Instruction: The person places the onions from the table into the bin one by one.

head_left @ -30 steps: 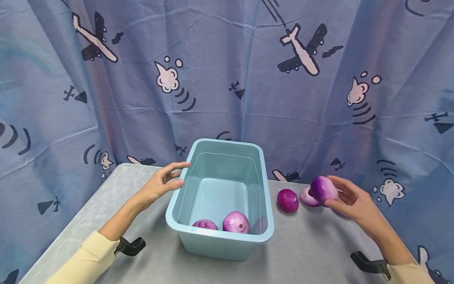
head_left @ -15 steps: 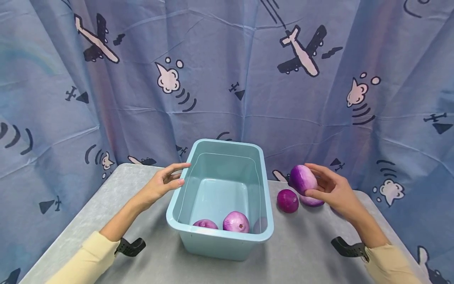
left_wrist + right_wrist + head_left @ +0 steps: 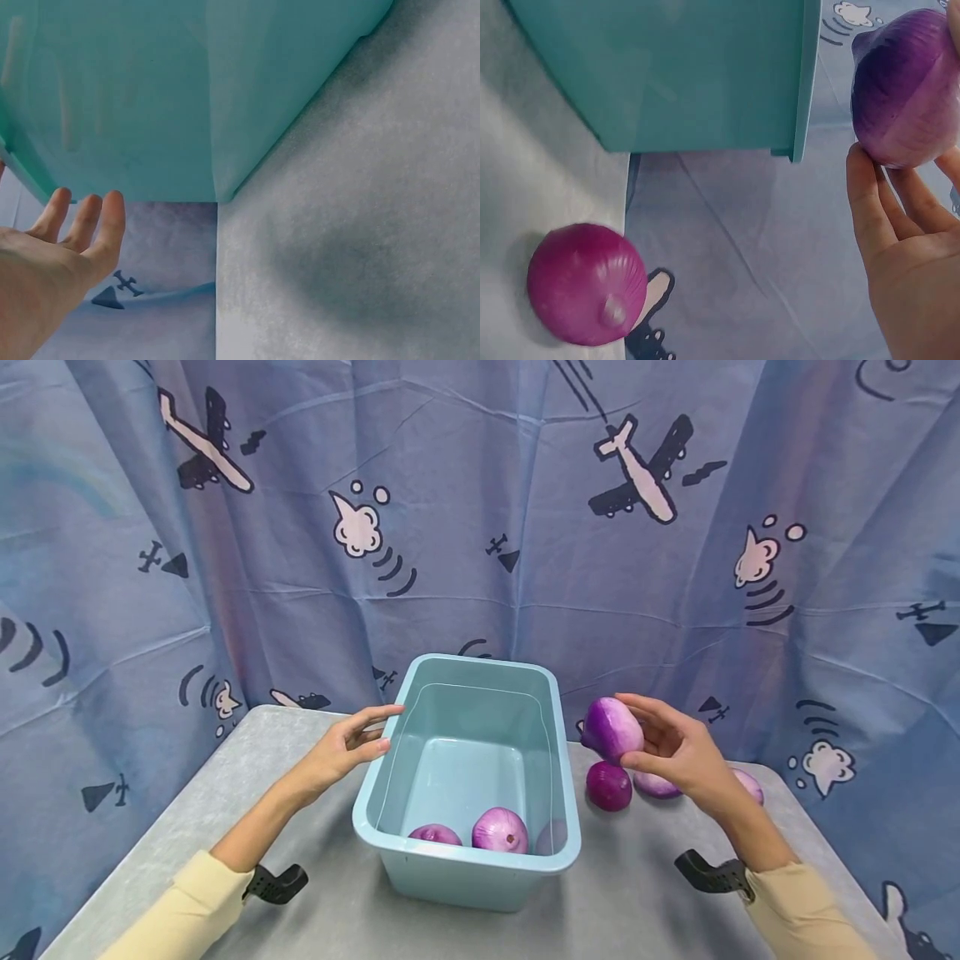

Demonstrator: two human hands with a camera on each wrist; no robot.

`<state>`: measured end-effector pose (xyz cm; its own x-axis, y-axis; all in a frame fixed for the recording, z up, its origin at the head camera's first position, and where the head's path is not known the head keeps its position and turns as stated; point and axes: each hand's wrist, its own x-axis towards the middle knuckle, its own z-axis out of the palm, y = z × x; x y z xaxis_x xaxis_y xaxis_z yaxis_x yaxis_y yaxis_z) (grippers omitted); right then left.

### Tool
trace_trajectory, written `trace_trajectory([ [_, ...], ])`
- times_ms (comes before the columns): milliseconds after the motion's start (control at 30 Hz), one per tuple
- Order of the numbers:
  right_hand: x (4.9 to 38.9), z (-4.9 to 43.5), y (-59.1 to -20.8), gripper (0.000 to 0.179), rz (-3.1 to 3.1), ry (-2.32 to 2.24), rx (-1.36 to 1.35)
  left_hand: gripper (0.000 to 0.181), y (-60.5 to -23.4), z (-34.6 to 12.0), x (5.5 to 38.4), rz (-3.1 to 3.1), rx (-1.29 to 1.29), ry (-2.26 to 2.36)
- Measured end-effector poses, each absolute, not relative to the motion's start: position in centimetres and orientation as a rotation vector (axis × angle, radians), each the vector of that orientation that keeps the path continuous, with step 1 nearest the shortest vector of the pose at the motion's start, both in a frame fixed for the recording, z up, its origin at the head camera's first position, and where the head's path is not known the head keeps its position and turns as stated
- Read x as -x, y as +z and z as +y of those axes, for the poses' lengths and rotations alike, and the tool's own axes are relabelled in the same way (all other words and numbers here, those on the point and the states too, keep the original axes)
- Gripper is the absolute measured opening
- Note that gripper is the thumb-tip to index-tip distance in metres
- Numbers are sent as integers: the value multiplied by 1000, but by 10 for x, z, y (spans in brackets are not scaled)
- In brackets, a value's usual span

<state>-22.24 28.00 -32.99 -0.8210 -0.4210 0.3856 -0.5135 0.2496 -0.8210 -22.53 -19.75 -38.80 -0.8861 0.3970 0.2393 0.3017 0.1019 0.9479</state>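
My right hand [image 3: 686, 756] pinches a purple-and-white red onion [image 3: 612, 729] between thumb and fingers, raised above the table to the right of a light blue plastic bin [image 3: 457, 881]. In the right wrist view the held onion [image 3: 904, 90] rests on the fingertips, its pointed tip toward the bin's wall [image 3: 697, 82]. My left hand [image 3: 333, 756] is at the bin's left rim, its fingers loosely extended and the fingertips right at the edge. Inside the bin, near its front wall, lie two red onions, one whole in view [image 3: 500, 829] and another onion [image 3: 436, 834] partly hidden by the rim.
On the grey table [image 3: 630, 893], right of the bin, lie a dark magenta onion [image 3: 608, 787], a paler onion [image 3: 655, 785] and another onion [image 3: 748, 783] partly behind the right arm. A blue patterned curtain [image 3: 465, 568] hangs behind the table. Black bands [image 3: 708, 872] circle both wrists.
My right hand has carried the onion left and slightly up, from over the paler onion to above the dark magenta one. The left hand and the bin have stayed in place.
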Motion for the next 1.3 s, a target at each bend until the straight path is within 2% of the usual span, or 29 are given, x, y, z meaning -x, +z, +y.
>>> trace_trajectory([
  [733, 236, 226, -314, 72, -2324, 1802, -1094, 54, -389, -197, 225, 2274, -711, 1920],
  [1300, 246, 197, -322, 70, -2287, 1901, -1176, 55, -389, -197, 226, 2258, -717, 1927],
])
